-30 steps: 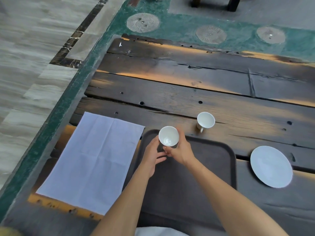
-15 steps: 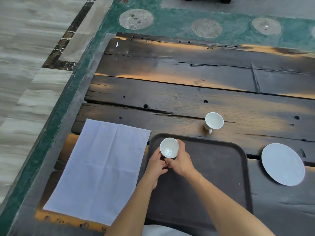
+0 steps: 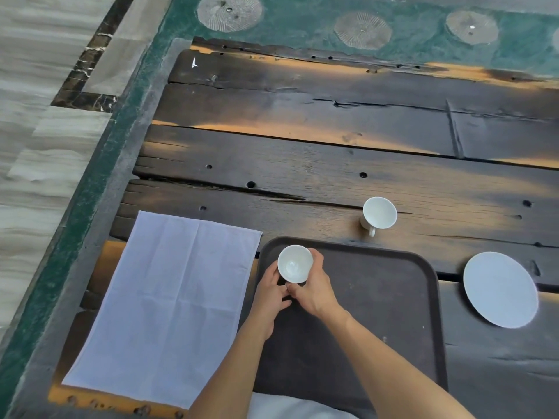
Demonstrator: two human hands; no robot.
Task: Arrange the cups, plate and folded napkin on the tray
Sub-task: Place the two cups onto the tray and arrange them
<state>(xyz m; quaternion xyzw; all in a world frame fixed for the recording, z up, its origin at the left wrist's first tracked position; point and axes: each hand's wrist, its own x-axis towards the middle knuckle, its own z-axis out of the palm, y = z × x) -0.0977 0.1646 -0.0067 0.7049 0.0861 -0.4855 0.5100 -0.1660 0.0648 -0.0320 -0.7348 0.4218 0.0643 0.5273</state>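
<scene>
A dark brown tray (image 3: pixel 393 297) lies on the wooden table in front of me. In its far left corner stands a white cup (image 3: pixel 295 263). My right hand (image 3: pixel 314 290) grips the cup from the right, fingers curled round its side. My left hand (image 3: pixel 270 290) holds it from the left. A second white cup (image 3: pixel 379 213), its handle toward me, stands on the table just beyond the tray. A white plate (image 3: pixel 500 293) lies on the table right of the tray. A white napkin (image 3: pixel 169 303) lies spread flat left of the tray.
The dark plank table (image 3: pixel 302 146) has cracks and holes; its left edge runs beside the napkin. Beyond it lie a green floor border and pale tiles. Something white shows at the bottom edge, below the tray.
Both hands have brought the cup down and toward me, from above the tray's far edge into its far left corner. The camera has shifted a little.
</scene>
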